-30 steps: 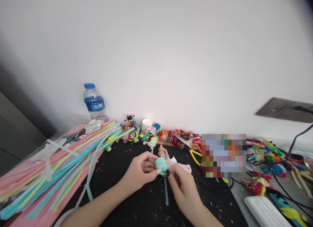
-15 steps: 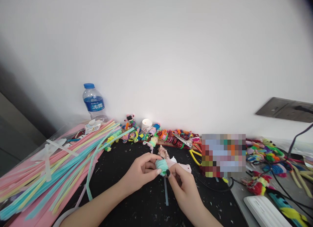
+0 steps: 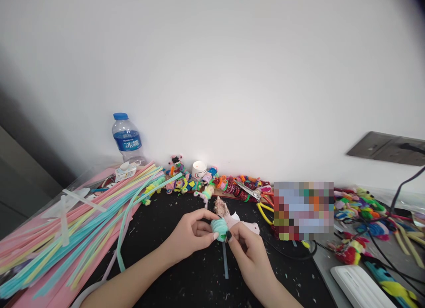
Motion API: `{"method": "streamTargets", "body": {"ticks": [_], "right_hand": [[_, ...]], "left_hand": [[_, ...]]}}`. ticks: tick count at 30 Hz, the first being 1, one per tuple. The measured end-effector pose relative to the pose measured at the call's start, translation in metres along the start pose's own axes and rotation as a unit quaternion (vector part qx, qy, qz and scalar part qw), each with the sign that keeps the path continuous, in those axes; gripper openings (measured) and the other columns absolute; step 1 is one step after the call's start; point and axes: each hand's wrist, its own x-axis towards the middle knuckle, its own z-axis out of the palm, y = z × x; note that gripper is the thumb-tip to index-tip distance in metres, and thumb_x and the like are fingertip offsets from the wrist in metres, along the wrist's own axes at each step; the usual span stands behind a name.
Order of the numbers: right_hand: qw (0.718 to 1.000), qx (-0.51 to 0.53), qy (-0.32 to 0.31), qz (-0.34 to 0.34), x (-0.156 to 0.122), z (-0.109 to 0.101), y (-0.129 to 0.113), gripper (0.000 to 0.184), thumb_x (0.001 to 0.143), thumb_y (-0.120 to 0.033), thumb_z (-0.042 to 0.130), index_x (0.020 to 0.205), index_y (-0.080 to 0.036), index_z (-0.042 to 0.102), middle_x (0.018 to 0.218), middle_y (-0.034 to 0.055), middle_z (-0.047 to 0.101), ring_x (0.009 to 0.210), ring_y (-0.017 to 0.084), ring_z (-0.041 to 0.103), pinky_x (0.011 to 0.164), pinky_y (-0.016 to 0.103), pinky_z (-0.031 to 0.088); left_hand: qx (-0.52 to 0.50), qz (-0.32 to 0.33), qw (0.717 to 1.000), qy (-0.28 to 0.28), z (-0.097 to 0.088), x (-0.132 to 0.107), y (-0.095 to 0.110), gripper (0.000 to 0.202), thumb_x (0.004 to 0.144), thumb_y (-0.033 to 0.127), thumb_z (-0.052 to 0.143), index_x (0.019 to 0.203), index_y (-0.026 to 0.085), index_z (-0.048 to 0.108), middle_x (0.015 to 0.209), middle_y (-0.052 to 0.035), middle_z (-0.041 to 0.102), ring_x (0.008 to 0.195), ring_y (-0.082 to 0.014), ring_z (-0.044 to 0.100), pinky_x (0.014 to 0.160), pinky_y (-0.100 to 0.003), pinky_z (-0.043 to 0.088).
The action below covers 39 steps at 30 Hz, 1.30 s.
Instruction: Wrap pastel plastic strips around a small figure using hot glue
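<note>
A mint-green coil of pipe cleaner (image 3: pixel 218 228) is held between both hands above the black mat. My left hand (image 3: pixel 194 232) is closed, its index finger over the top of the coil and its thumb at the lower left side. My right hand (image 3: pixel 245 246) pinches the coil's right edge between thumb and index finger. Just behind lies a pale pink hot glue gun (image 3: pixel 247 227) with a crusted, brownish nozzle (image 3: pixel 220 207). Below the coil, a translucent glue stick (image 3: pixel 226 261) rests on the mat.
Pastel pipe cleaners (image 3: pixel 96 228) spread over the left side, near a water bottle (image 3: pixel 126 137). Colourful pipe-cleaner figures (image 3: pixel 189 184), a paper cup (image 3: pixel 199 170) and scissors (image 3: pixel 249 190) line the wall. On the right are a black cable (image 3: pixel 299 258) and a white box-shaped object (image 3: pixel 358 286).
The mint coil has tilted and turned slightly between my fingers, showing more of its open end. Both hands have barely shifted.
</note>
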Motion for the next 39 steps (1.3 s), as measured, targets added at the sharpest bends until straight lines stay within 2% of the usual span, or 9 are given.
{"method": "streamTargets", "body": {"ticks": [4,8,13,16,20,30,35,39], "right_hand": [[0.998,-0.055,0.000,-0.031,-0.001,-0.002,0.001,0.019,0.087,-0.018,0.040,0.068,-0.020,0.043,0.059,-0.0040,0.042,0.053,0.012,0.041,0.049,0.022,0.031],[0.980,-0.163,0.011,-0.111,-0.002,-0.005,0.003,0.010,0.087,-0.015,0.041,0.084,-0.019,0.049,0.069,0.0002,0.052,0.059,0.014,0.049,0.054,0.024,0.037],[0.949,-0.251,0.031,-0.190,0.000,-0.009,0.004,0.018,0.090,-0.015,0.042,0.103,-0.018,0.053,0.080,0.0061,0.059,0.067,0.018,0.057,0.058,0.027,0.043],[0.930,-0.282,0.045,-0.230,0.001,-0.011,0.005,0.022,0.091,-0.014,0.042,0.106,-0.017,0.058,0.082,0.0079,0.062,0.071,0.018,0.059,0.061,0.027,0.045],[0.914,-0.303,0.051,-0.263,0.001,-0.013,0.008,0.024,0.090,-0.014,0.045,0.107,-0.016,0.061,0.079,0.0075,0.064,0.070,0.018,0.060,0.062,0.029,0.045],[0.899,-0.347,0.046,-0.262,0.000,-0.014,0.013,0.026,0.093,-0.014,0.040,0.103,-0.015,0.063,0.080,0.0078,0.064,0.068,0.018,0.056,0.060,0.030,0.041],[0.897,-0.374,0.020,-0.233,0.003,-0.011,0.011,0.026,0.093,-0.015,0.037,0.100,-0.016,0.062,0.076,0.0063,0.060,0.066,0.018,0.053,0.060,0.030,0.035],[0.895,-0.388,0.017,-0.220,0.005,-0.008,0.005,0.025,0.093,-0.015,0.037,0.091,-0.017,0.062,0.070,0.0043,0.055,0.061,0.017,0.050,0.057,0.029,0.032]], "left_hand": [[0.011,-0.007,1.000,0.017,0.000,0.000,0.001,0.028,0.068,0.020,0.070,0.094,0.015,0.062,0.079,-0.0037,0.066,0.072,-0.0161,0.063,0.066,-0.026,0.047],[0.009,-0.004,1.000,0.022,0.000,0.001,0.000,0.028,0.068,0.020,0.070,0.095,0.014,0.062,0.079,-0.0035,0.066,0.071,-0.0151,0.062,0.065,-0.025,0.047],[0.019,0.000,0.999,0.032,-0.001,0.003,-0.002,0.027,0.069,0.022,0.070,0.094,0.015,0.062,0.084,-0.0047,0.067,0.071,-0.0151,0.062,0.064,-0.024,0.047],[0.033,0.001,0.999,0.044,-0.002,0.003,-0.002,0.028,0.070,0.024,0.069,0.094,0.015,0.062,0.086,-0.0054,0.067,0.071,-0.0156,0.062,0.063,-0.024,0.046],[0.047,-0.003,0.997,0.054,-0.001,0.002,-0.002,0.027,0.070,0.026,0.069,0.094,0.014,0.063,0.078,-0.0040,0.068,0.066,-0.0147,0.062,0.060,-0.023,0.046],[0.111,-0.002,0.990,0.090,0.002,0.001,0.000,0.028,0.069,0.030,0.068,0.091,0.013,0.063,0.064,-0.0017,0.066,0.055,-0.0130,0.059,0.049,-0.021,0.041],[0.141,0.014,0.984,0.105,0.003,-0.001,-0.001,0.026,0.070,0.029,0.067,0.091,0.013,0.062,0.065,-0.0020,0.066,0.057,-0.0141,0.061,0.050,-0.021,0.044],[0.172,0.043,0.978,0.110,0.005,-0.002,0.001,0.022,0.071,0.024,0.065,0.090,0.014,0.062,0.072,-0.0034,0.067,0.064,-0.0162,0.065,0.056,-0.023,0.051]]}}
